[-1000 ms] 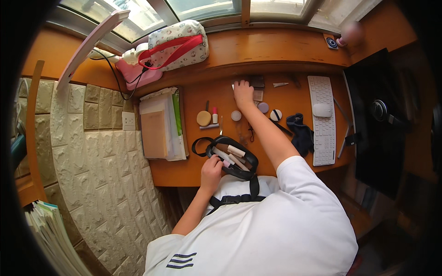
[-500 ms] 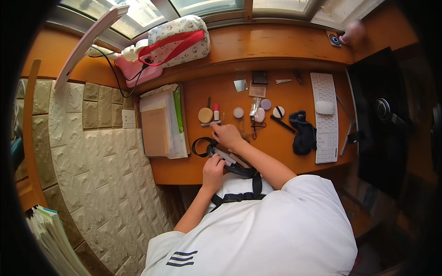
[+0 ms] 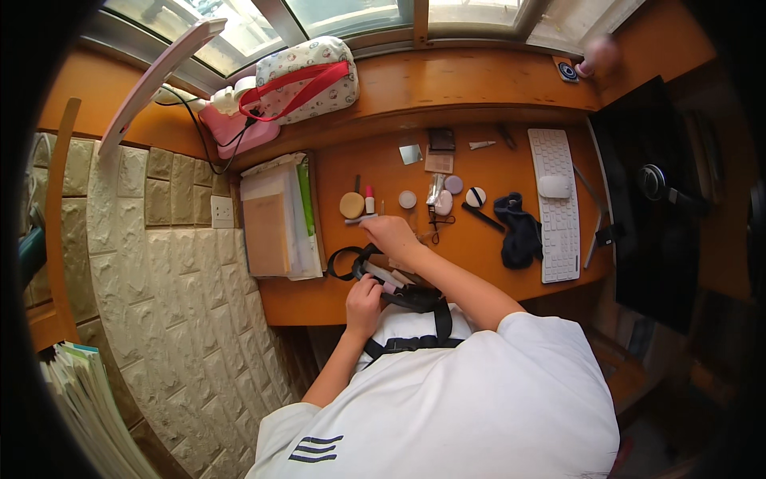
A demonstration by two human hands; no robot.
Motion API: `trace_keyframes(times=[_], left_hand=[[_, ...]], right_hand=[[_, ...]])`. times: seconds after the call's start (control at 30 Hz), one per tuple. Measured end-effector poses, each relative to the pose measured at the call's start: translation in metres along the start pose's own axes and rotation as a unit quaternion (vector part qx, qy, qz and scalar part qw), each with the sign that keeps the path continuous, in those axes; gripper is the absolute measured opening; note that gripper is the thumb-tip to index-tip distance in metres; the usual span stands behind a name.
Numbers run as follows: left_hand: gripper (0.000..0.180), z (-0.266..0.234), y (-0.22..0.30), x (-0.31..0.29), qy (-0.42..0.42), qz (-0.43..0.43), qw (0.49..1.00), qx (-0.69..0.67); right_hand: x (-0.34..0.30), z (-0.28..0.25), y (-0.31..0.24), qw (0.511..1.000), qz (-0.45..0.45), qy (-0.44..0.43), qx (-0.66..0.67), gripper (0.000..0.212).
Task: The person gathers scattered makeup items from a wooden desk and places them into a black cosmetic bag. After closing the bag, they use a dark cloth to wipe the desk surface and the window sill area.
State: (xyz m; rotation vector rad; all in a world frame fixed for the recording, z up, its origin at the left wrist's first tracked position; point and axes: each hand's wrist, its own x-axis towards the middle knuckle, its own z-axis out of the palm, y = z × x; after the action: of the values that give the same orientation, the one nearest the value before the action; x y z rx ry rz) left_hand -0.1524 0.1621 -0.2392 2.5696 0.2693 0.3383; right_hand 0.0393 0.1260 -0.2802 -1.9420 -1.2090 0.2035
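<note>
My left hand is closed on the edge of a small black bag at the desk's front edge. The bag's mouth gapes, and pale slim items and a pinkish one show inside. Its black strap loop lies to the left on the desk. Over the bag reaches my right hand, its fingers pinched at a slim greyish-purple tube; the fingertips are partly hidden. Just beyond it are a round tan compact and a small bottle with a pink cap.
Several cosmetics spread across the desk, among them a round puff, a mirror and a black stick. Dark cloth, a white keyboard and a mouse lie right; stacked folders left.
My left hand has shifted slightly down and left with the bag's edge, and more of the bag's contents shows. The right hand stays at the tube. The whole view has tilted slightly.
</note>
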Motion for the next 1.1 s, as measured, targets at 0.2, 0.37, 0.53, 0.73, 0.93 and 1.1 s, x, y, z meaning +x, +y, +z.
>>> trace_keyframes(times=[0.2,0.37,0.53,0.73,0.93,1.1], left_hand=[[0.013,-0.002,0.005,0.005,-0.004,-0.009,1.000,0.002],[0.014,0.002,0.003,-0.007,0.013,-0.032,0.999,0.003],[0.015,0.000,0.008,0.012,-0.005,-0.008,1.000,-0.011],[0.011,0.005,0.001,0.002,-0.014,-0.011,1.000,0.004],[0.013,-0.002,0.008,0.015,-0.022,0.014,0.999,-0.021],[0.016,0.002,0.020,0.027,-0.020,0.033,0.999,-0.034]], right_hand=[[0.023,0.069,0.032,0.955,-0.030,-0.143,-0.259,0.011],[0.031,0.051,0.021,0.966,0.026,-0.159,-0.201,0.017],[0.050,0.058,0.093,0.933,0.069,0.014,-0.353,0.027],[0.016,-0.003,0.021,0.979,0.182,0.014,0.090,0.023],[-0.112,-0.045,-0.014,0.926,0.220,-0.261,0.160,0.048],[-0.123,-0.095,-0.021,0.952,0.236,-0.191,0.034,0.072]])
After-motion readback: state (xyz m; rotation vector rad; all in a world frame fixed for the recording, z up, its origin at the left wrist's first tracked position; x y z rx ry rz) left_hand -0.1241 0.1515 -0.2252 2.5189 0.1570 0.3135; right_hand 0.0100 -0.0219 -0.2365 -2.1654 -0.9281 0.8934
